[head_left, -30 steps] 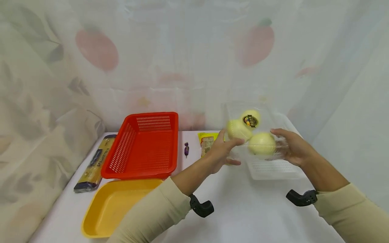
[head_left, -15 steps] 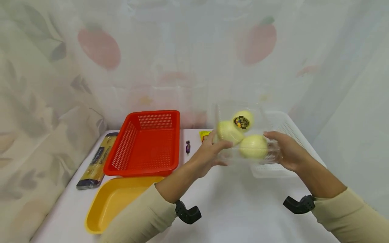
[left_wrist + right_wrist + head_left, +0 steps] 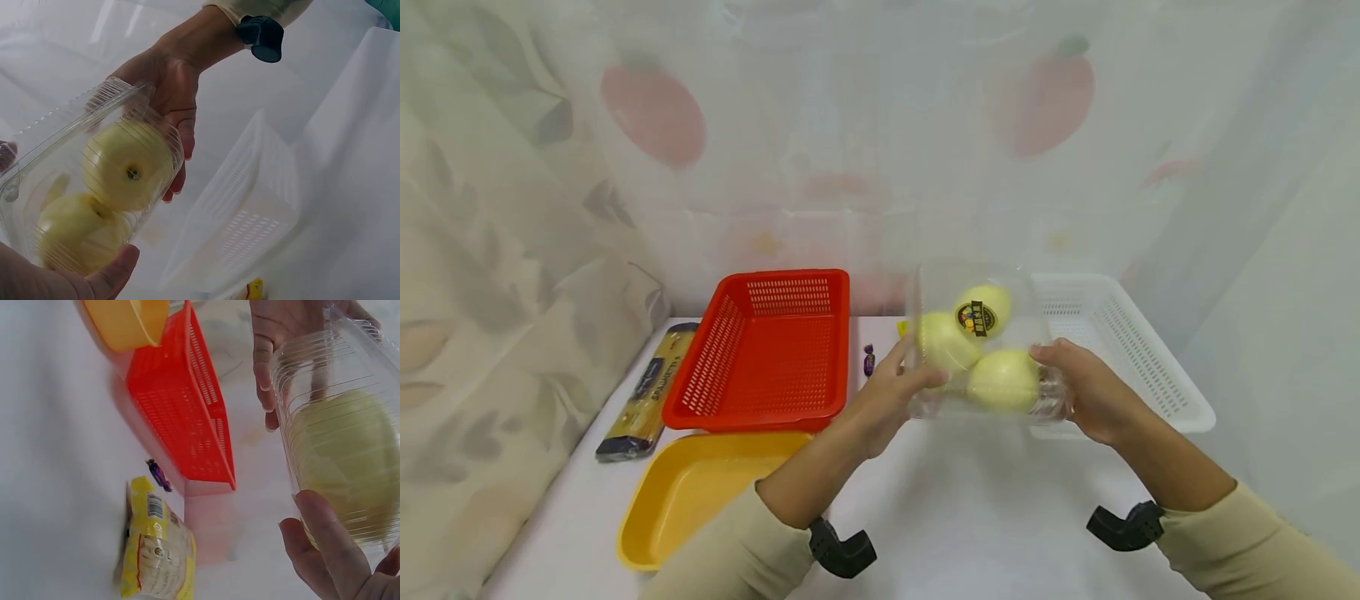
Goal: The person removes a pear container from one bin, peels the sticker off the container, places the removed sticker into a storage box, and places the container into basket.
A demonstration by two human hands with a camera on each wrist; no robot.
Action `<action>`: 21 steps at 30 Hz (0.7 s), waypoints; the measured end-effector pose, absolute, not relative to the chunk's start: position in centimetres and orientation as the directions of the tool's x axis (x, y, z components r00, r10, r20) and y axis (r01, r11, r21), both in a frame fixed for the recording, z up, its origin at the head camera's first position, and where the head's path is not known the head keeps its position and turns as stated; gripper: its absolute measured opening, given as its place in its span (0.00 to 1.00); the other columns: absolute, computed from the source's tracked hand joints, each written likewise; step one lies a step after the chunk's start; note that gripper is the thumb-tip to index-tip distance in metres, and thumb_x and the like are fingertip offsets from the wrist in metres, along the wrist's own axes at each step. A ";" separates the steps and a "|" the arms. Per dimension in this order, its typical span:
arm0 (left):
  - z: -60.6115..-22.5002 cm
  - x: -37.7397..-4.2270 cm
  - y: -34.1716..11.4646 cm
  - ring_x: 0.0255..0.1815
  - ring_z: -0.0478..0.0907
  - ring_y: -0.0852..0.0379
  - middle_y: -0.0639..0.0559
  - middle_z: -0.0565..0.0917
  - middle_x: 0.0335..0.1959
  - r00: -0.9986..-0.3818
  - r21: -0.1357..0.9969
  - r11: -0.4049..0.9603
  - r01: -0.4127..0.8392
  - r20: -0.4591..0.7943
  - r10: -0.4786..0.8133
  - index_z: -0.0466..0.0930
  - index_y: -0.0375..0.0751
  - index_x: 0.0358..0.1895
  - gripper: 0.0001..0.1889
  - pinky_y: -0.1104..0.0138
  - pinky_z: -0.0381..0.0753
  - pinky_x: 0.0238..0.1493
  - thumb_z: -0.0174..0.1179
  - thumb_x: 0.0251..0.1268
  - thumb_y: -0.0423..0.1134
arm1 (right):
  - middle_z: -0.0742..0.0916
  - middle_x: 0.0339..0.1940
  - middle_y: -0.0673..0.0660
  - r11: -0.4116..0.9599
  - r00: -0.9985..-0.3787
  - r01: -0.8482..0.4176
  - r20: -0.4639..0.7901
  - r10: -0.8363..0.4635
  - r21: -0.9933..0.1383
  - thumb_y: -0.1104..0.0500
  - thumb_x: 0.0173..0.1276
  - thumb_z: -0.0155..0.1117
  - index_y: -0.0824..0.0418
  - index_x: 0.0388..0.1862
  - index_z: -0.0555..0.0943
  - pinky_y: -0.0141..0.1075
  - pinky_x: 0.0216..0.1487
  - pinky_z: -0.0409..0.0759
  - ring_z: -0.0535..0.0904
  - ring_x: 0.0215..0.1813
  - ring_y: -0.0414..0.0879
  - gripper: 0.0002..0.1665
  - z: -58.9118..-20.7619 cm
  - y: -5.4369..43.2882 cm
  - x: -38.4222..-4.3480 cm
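Both hands hold a clear plastic clamshell box (image 3: 936, 275) raised above the table, tilted with its top facing me. Inside sit three pale yellow apples (image 3: 1005, 381); a round dark label (image 3: 976, 319) shows on the lid. My left hand (image 3: 887, 398) grips the box's left end, thumb in front. At the right end, my right hand (image 3: 1093, 393) grips with the thumb on the near face and fingers behind. In the left wrist view the right hand (image 3: 172, 84) supports the far end, two apples (image 3: 128, 165) showing through the ribbed plastic.
A white basket (image 3: 1197, 412) stands behind the box at right. To the left are a red basket (image 3: 842, 350), a yellow tub (image 3: 638, 508) and a spaghetti pack (image 3: 651, 387). A purple-wrapped candy (image 3: 869, 361) and a yellow snack bag (image 3: 159, 550) lie near the middle back.
Both hands have carried the box of apples leftward and slightly down, away from the white basket, which now shows more. The box now covers most of the yellow bag in the head view.
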State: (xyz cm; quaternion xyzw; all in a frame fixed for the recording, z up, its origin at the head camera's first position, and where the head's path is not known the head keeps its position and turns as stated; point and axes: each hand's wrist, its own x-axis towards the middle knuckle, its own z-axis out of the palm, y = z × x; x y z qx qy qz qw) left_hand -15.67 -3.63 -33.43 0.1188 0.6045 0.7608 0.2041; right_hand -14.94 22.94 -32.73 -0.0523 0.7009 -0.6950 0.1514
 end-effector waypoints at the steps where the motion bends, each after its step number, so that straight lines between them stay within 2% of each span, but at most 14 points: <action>1: -33.6 -15.5 -3.8 0.54 0.72 0.44 0.44 0.70 0.60 -0.890 0.968 -0.184 -0.170 -0.071 0.450 0.56 0.58 0.73 0.37 0.50 0.73 0.53 0.60 0.60 0.42 | 0.72 0.51 0.62 0.030 -0.951 0.138 -0.141 -0.276 -0.990 0.48 0.75 0.48 0.62 0.51 0.64 0.46 0.44 0.76 0.75 0.47 0.52 0.18 -32.9 22.8 -14.8; 5: -34.1 -15.0 -4.3 0.56 0.70 0.43 0.45 0.68 0.61 -0.897 0.967 -0.169 -0.189 -0.100 0.430 0.55 0.57 0.74 0.39 0.49 0.72 0.55 0.61 0.59 0.41 | 0.66 0.57 0.65 0.052 -0.957 0.154 -0.162 -0.242 -0.987 0.49 0.74 0.49 0.61 0.42 0.65 0.47 0.45 0.73 0.70 0.51 0.56 0.15 -33.5 22.2 -14.4; 8: -34.6 -14.5 -4.7 0.57 0.69 0.43 0.45 0.67 0.62 -0.901 0.965 -0.166 -0.201 -0.116 0.418 0.55 0.57 0.74 0.39 0.49 0.71 0.56 0.62 0.59 0.41 | 0.65 0.57 0.66 0.061 -0.960 0.166 -0.175 -0.220 -0.984 0.50 0.74 0.50 0.61 0.39 0.64 0.46 0.43 0.74 0.71 0.50 0.57 0.15 -34.1 21.7 -14.2; 12: -35.3 -14.0 -5.0 0.56 0.70 0.44 0.45 0.67 0.62 -0.905 0.963 -0.176 -0.202 -0.115 0.409 0.55 0.56 0.74 0.39 0.49 0.72 0.56 0.60 0.59 0.38 | 0.67 0.53 0.66 0.062 -0.962 0.168 -0.177 -0.210 -0.984 0.51 0.75 0.50 0.63 0.41 0.62 0.47 0.43 0.76 0.73 0.47 0.56 0.16 -35.0 21.3 -13.8; 17: -36.3 -13.4 -5.3 0.52 0.73 0.44 0.43 0.70 0.60 -0.914 0.964 -0.169 -0.205 -0.127 0.386 0.55 0.52 0.74 0.39 0.50 0.73 0.53 0.60 0.58 0.36 | 0.66 0.55 0.67 0.050 -0.960 0.167 -0.174 -0.222 -0.985 0.53 0.74 0.51 0.64 0.41 0.61 0.49 0.44 0.76 0.71 0.50 0.57 0.15 -36.1 20.8 -13.4; 21: -37.1 -12.9 -5.6 0.53 0.73 0.44 0.43 0.68 0.62 -0.922 0.968 -0.150 -0.201 -0.135 0.363 0.54 0.53 0.74 0.41 0.50 0.74 0.53 0.61 0.57 0.35 | 0.66 0.57 0.67 0.034 -0.957 0.171 -0.174 -0.234 -0.985 0.54 0.73 0.52 0.64 0.42 0.62 0.49 0.44 0.77 0.72 0.51 0.57 0.15 -37.0 20.6 -13.2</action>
